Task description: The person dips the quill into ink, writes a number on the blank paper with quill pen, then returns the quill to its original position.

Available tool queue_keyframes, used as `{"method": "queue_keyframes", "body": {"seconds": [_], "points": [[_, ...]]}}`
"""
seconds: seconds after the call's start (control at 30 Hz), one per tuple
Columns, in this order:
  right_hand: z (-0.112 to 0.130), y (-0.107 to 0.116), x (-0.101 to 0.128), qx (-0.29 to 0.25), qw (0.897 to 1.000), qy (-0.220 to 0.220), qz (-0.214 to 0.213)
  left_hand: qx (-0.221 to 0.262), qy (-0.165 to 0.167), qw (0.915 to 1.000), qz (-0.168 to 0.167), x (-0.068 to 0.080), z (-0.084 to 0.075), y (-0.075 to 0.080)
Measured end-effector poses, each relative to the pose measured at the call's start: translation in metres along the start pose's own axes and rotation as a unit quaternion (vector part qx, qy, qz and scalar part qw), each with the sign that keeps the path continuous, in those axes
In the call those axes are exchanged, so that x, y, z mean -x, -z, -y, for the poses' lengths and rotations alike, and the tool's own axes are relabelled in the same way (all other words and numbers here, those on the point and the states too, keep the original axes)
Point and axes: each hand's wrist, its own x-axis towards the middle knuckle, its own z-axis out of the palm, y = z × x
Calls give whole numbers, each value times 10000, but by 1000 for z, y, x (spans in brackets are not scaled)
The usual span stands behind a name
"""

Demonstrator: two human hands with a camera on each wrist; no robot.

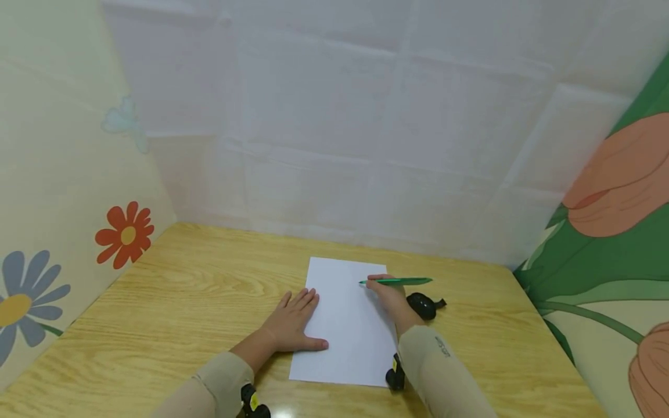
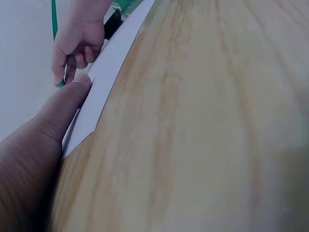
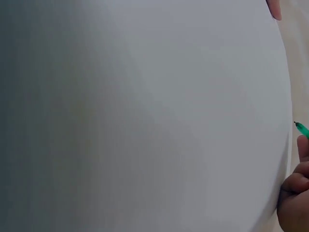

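Observation:
A blank white sheet of paper [image 1: 347, 325] lies on the wooden table [image 1: 183, 290]. My left hand [image 1: 292, 322] rests flat on the sheet's left edge with straight fingers, the thumb [image 2: 65, 104] pressing on the paper [image 2: 108, 72]. My right hand [image 1: 387, 293] grips a green pen [image 1: 399, 281], held nearly level, its tip pointing left over the upper right of the sheet. In the right wrist view the paper [image 3: 145, 116] fills the frame, with the pen tip [image 3: 301, 128] at the right edge. The left wrist view shows the right hand [image 2: 79, 41] curled round the pen [image 2: 54, 24].
A small black object [image 1: 423, 305] lies on the table just right of my right hand. Flowered panels stand at the left [image 1: 52, 232] and right [image 1: 611, 244], and a white quilted wall [image 1: 366, 128] closes the back. Bare wood extends left of the sheet.

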Motion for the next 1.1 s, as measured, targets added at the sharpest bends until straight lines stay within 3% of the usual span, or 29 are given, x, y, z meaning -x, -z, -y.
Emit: {"method": "queue_keyframes", "body": {"seconds": [1.1], "points": [[-5,-1,-5,-169,9998,-91,56,126,-141,9998,-63,1,0,-1]]}}
